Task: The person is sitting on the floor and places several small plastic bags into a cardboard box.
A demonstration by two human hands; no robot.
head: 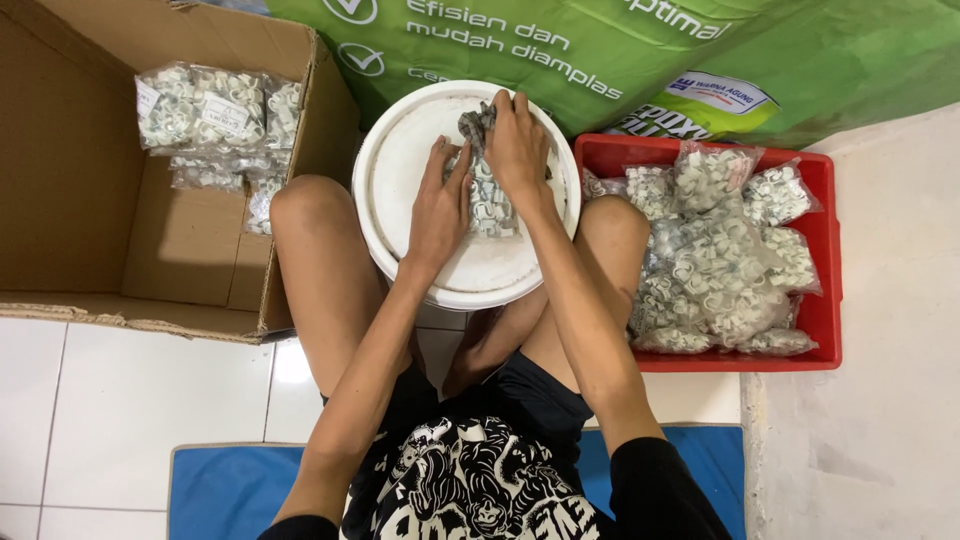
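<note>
White tile floor (130, 390), blue mat (225, 490), cardboard box (90, 200)

We see from one head-worn camera, looking steeply down and close over the seated person's lap, with the floor (130, 400) filling the near view.

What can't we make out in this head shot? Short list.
- Clear bag of white clips, head view: mostly covered by the left hand and right hand; neither grip on it is readable.
- White bucket lid: near rim hidden by the forearms and knees.
- Cardboard box: cut off by the top and left edges.
- Bags in the red tray: single clips too small to count.
</note>
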